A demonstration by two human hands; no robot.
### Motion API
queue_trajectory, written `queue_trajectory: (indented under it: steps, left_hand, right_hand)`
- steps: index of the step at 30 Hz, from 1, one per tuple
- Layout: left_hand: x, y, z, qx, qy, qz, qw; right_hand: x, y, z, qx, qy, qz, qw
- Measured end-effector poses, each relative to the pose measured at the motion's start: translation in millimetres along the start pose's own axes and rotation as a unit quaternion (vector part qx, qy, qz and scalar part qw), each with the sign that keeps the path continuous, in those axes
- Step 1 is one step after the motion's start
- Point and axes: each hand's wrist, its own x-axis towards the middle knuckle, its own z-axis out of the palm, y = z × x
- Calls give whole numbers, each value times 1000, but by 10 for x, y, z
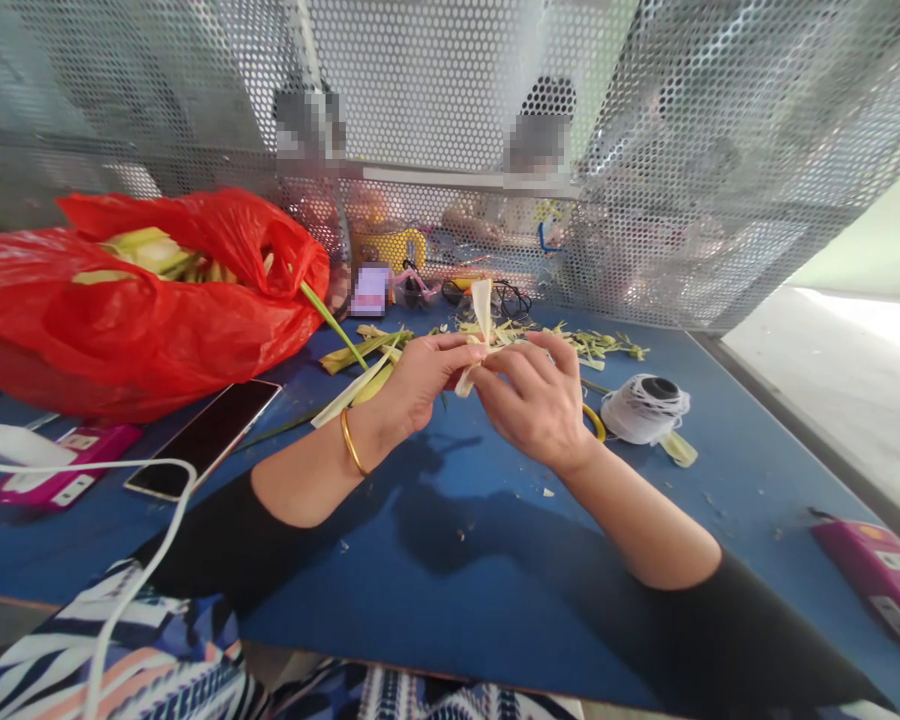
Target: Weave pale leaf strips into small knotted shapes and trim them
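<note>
Blue table (420, 625) sits up close. Over it, the left hand (418, 380) and right hand (532, 400) pinch a pale husk strip (482, 308) with bent fingers. It looks light, bendy and easy to tear, so hold it gently where it bunches. Behind lie leafy scraps (600, 347), then a holey screen (450, 90).

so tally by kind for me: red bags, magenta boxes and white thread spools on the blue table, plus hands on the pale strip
Red bag: 1
Magenta boxes: 2 (one at the left, one at the right)
White thread spool: 1
Hands on the pale strip: 2 (left hand, right hand)
Total: 6
</note>
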Motion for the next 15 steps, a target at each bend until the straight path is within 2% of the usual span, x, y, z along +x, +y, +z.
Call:
queue_trajectory:
  steps: [2,4,6,8,11,15]
  left_hand:
    - [-4,6,9,6,10,-16,1000]
    - [-4,17,10,15,9,-35,999]
    - [-3,28,7,24,-3,-43,999]
    - [-5,37,3,30,-16,-45,998]
    - [-13,39,9,30,-23,-51,998]
    - [-14,29,28,45,-2,-42,998]
  right_hand:
    - [37,-4,-14,51,35,87,994]
    - [81,11,-35,118,52,186,974]
    - [118,42,-55,192,31,277,941]
    - [138,76,-65,257,-15,349,901]
    - [136,111,-46,295,-64,410,861]
    - [124,104,-13,303,-88,431,846]
